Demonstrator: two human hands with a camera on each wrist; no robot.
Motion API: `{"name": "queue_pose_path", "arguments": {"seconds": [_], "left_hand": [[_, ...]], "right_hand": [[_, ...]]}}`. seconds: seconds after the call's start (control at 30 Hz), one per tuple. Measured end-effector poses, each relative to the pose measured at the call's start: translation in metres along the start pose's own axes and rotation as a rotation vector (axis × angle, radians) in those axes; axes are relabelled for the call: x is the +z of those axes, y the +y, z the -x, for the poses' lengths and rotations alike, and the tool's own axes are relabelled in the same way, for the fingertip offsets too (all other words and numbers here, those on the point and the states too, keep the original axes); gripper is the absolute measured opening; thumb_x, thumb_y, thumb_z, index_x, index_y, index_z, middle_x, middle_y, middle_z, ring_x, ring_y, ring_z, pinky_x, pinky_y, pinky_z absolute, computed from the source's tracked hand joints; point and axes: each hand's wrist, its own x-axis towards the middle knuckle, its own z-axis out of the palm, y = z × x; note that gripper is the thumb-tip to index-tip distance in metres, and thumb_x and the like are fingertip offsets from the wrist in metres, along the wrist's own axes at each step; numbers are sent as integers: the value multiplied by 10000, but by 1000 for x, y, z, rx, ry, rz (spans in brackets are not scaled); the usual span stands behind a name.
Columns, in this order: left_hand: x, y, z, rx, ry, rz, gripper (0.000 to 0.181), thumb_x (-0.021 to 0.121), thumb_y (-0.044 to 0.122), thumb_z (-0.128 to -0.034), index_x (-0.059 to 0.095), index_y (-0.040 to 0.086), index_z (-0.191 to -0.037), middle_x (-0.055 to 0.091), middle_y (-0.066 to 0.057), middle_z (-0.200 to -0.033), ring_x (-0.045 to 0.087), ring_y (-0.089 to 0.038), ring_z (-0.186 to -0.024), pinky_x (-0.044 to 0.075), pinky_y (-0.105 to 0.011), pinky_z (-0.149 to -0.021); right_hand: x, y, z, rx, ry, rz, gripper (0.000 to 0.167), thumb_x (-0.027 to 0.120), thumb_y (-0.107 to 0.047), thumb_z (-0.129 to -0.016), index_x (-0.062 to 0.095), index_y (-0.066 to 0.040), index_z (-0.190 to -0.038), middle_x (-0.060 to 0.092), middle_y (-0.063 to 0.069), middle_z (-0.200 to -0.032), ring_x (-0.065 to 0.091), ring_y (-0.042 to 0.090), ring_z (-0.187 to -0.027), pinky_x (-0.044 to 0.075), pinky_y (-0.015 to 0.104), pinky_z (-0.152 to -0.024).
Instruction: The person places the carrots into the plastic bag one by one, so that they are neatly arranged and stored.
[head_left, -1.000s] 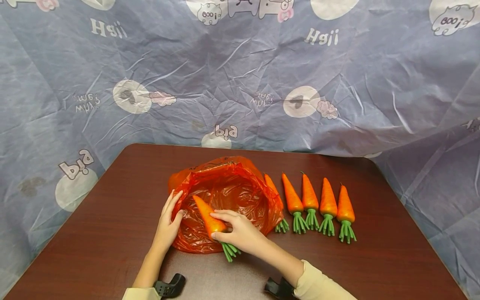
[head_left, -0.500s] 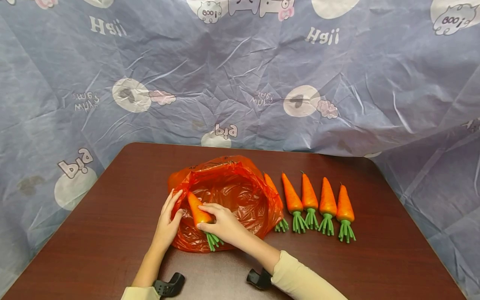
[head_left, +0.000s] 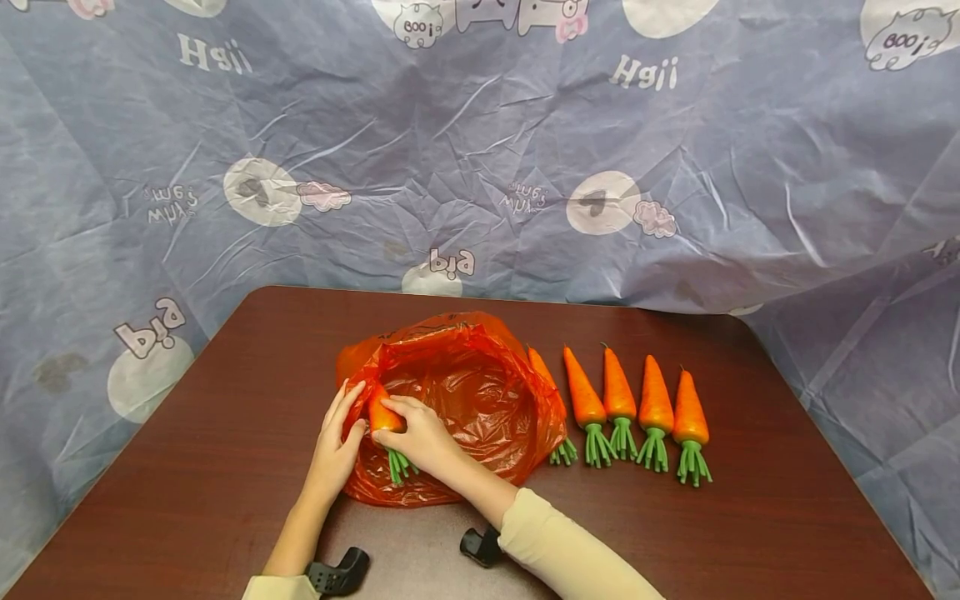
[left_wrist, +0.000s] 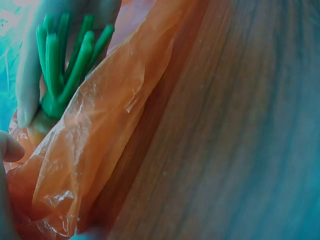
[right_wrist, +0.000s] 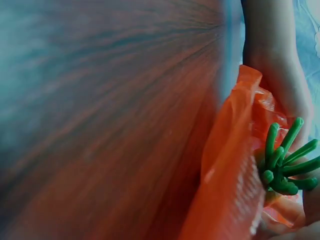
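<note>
The right hand (head_left: 420, 437) pinches a carrot (head_left: 383, 412) inside the mouth of a red plastic bag (head_left: 543, 408); the left hand (head_left: 330, 446), fingers extended, touches its left edge. If that support slips, the thin rim could sag and snag the carrot.

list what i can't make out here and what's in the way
Head: the right hand covers part of the held carrot.
Head: the orange bag hides part of the leftmost carrot in the row.
Head: black marks on the bag are too small to read.
Left wrist: the bag's wall hides most of the held carrot's body; the left edge cuts off the left hand.
Right wrist: the tabletop is blurred at left.
</note>
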Motion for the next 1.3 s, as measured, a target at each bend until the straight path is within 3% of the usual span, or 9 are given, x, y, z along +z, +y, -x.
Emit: {"name": "queue_pose_path", "arguments": {"seconds": [0.27, 0.8, 1.0, 1.13, 1.3], "left_hand": [[-1, 1, -1, -23, 0, -8, 492, 461, -19, -878, 410, 89, -1356, 226, -207, -1471, 160, -391, -1359, 171, -670, -1011], [0, 1, -1, 8, 5, -7, 488, 457, -31, -876, 423, 87, -1348, 335, -210, -1416, 204, -401, -1340, 181, -656, -1018], [-1, 18, 3, 16, -1, 11, 467, 445, -51, -880, 421, 35, -1338, 346, -255, -1392, 230, -420, -1320, 184, -647, -1025], [-2, 33, 5, 23, -1, 18, 455, 431, -69, -874, 416, -16, -1326, 346, -297, -1371, 245, -442, -1301, 199, -643, -1021], [-3, 38, 6, 32, 4, 15, 454, 428, -73, -873, 416, -24, -1325, 346, -308, -1366, 263, -442, -1292, 203, -636, -1024]], "right_hand": [[12, -3, -11, 0, 38, -7, 511, 662, -281, -802, 554, -51, -1245, 539, 101, -1286, 520, 230, -1172, 446, 324, -961], [28, -4, -13, -10, 104, 3, 489, 643, -211, -788, 560, -10, -1226, 543, 126, -1268, 538, 249, -1143, 463, 309, -936], [30, -2, -11, -28, 109, -80, 445, 620, -155, -812, 556, 29, -1212, 524, 147, -1270, 552, 241, -1114, 495, 246, -871], [29, -1, -11, -43, 95, -50, 426, 608, -166, -813, 574, 18, -1196, 537, 121, -1270, 532, 239, -1146, 467, 283, -927], [30, 1, -13, -45, 91, -71, 424, 602, -162, -826, 563, 25, -1205, 535, 124, -1273, 537, 229, -1141, 481, 259, -901]]}}
